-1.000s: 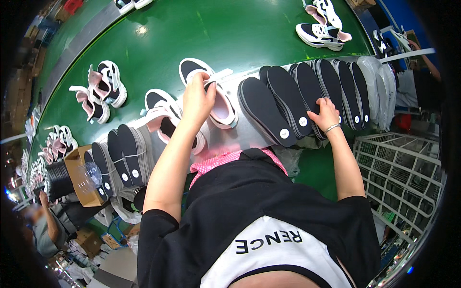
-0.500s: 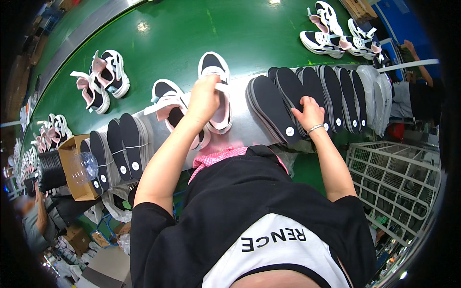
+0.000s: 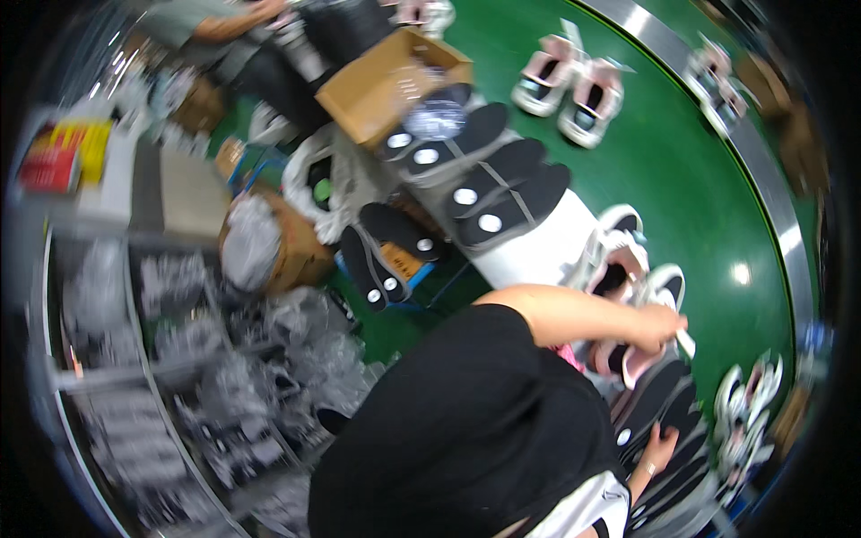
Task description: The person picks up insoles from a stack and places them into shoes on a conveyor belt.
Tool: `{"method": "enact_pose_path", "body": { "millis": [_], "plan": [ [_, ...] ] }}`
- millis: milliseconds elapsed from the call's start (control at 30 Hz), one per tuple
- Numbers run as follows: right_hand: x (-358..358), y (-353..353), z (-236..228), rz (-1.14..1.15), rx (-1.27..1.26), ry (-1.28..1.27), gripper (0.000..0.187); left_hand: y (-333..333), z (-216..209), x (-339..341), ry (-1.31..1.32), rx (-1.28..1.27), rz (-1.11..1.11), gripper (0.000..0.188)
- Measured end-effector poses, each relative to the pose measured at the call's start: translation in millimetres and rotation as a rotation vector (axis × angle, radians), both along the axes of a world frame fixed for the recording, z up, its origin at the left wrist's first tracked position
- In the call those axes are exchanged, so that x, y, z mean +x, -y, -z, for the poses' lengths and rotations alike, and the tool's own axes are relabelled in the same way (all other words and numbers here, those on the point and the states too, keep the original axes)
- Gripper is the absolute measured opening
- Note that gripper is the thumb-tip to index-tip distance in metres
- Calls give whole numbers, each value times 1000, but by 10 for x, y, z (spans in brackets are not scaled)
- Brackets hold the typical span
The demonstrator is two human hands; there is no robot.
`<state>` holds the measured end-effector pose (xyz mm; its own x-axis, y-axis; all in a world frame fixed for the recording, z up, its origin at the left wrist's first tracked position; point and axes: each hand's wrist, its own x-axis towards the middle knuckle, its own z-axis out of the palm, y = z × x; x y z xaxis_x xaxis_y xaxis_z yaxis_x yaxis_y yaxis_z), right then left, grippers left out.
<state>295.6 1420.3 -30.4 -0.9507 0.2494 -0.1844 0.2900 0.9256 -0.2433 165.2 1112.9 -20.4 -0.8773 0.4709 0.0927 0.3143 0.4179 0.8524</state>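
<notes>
My left hand (image 3: 657,328) is closed on the white strap of a shoe (image 3: 665,282) in black, white and pink; the shoe lies on the bench and the hand partly covers it. Its mate (image 3: 619,244) lies beside it, with a pink lining. Lower down, my right hand (image 3: 662,448) rests on a row of black insoles (image 3: 647,393) with white round stickers. Its thumb and fingers look apart, touching the insoles, though motion blurs them.
More insole stacks (image 3: 511,193) lie at the bench's other end, beside an open cardboard box (image 3: 368,94). Pairs of shoes (image 3: 590,103) stand on the green surface. Wire-framed shelving (image 3: 157,368) with plastic-wrapped goods is at left. A co-worker's arm (image 3: 229,25) shows at the top.
The whole view has swung round to my left, showing the shelving and boxes there. My left hand still grips the shoe's strap; my right hand is still at the insoles.
</notes>
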Motion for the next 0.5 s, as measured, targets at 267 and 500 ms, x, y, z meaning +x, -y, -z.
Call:
{"method": "enact_pose_path", "body": {
  "millis": [267, 500],
  "plan": [
    [-572, -172, -596, 436, -1303, 207, 31, -55, 6, 8, -112, -68, -190, 16],
    [-677, 1527, -934, -350, -513, 416, 17, -130, 15, -43, -22, -13, -212, 17]
  ]
}}
